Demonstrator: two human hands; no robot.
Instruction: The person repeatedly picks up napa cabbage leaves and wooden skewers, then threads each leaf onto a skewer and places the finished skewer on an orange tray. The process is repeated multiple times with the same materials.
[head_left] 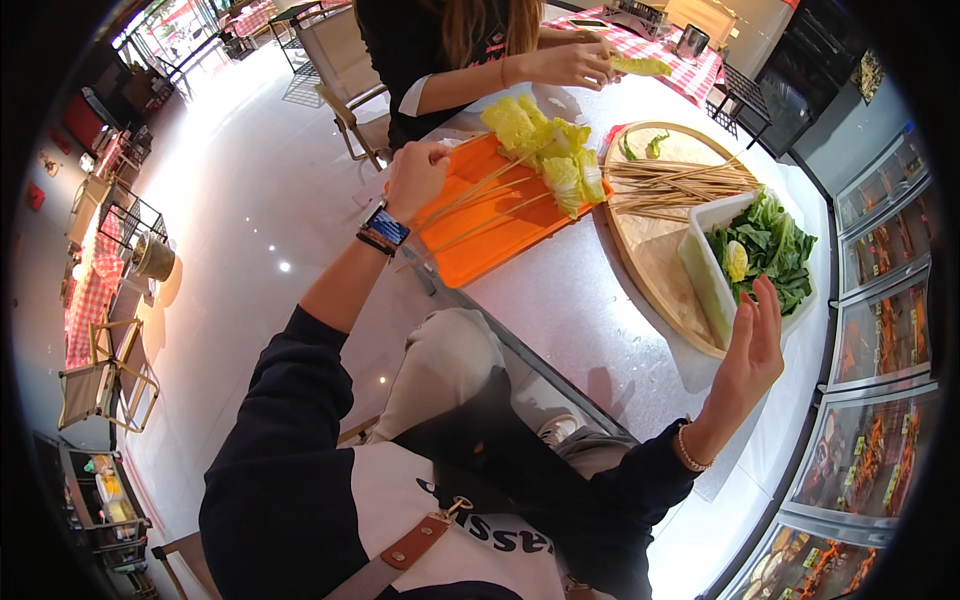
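Left hand (415,175) gripping skewers (480,200), on orange tray (500,245)

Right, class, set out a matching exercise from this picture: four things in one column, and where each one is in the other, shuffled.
Things:
1. bamboo skewers
2. yellow-green cabbage leaves
3. dark leafy greens
4. left hand

Places:
A. in the white tub
B. at the near edge of the orange tray
C. loose on the round wooden board
D. threaded on sticks over the orange tray

Pairs: 1-C, 2-D, 3-A, 4-B
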